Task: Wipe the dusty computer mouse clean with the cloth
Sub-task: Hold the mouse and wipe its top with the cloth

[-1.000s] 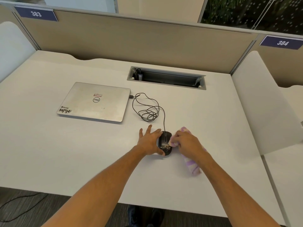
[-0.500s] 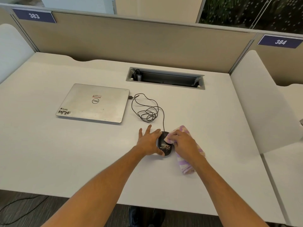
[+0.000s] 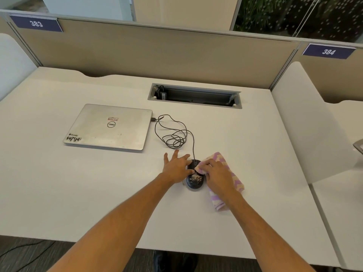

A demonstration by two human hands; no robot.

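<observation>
Spread left hand (image 3: 176, 169), curled right hand (image 3: 217, 174)

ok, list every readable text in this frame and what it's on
"383": left blue plate on the partition.
"384": right blue plate on the partition.
"DELL": round logo, upside down, on the laptop lid.
Corner sticker: large letters, perhaps "WMN", not certain.
Red-white sticker: too small to read.

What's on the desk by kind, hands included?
laptop: 1
wired mouse: 1
cloth: 1
hands: 2 (left hand, right hand)
Total: 5
</observation>
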